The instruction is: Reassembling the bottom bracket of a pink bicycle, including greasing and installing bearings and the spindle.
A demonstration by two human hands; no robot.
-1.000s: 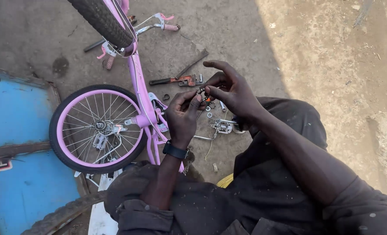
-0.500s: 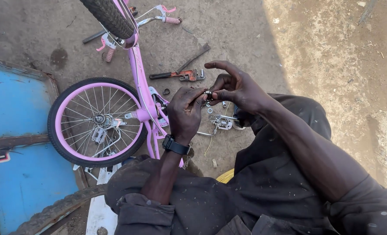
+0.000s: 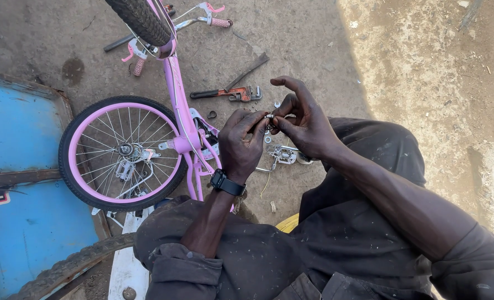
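Head view, looking down. The left hand (image 3: pixel 241 145) and the right hand (image 3: pixel 305 125) meet above the dirt ground (image 3: pixel 313 44); the fingertips of both pinch one small metal part (image 3: pixel 270 116) between them — both sets of fingers are closed on it, held in the air in front of the knees and well above the ground. What kind of part it is cannot be told; it is too small.

Risks, as judged from this view. The part is tiny and gripped only at the fingertips, so a slip would drop it onto the ground, where loose bits already lie and it could be lost among them. The metal pedal assembly (image 3: pixel 283 155) lies directly under the hands, and a dropped piece could bounce off it. The pink bicycle (image 3: pixel 175 94) lies just beside the left forearm — a sideways elbow move could knock its frame.

Count. One pink bicycle, with two wheels in view: the rear wheel (image 3: pixel 122 153) whole, the front tyre (image 3: pixel 141 19) partly cut off. One red-handled pipe wrench (image 3: pixel 225 93). One flat dark bar (image 3: pixel 248 71) beside it. One loose worn tyre (image 3: pixel 69 266) at lower left. One blue panel (image 3: pixel 19 139). One black wristwatch (image 3: pixel 227 183), on the left wrist.
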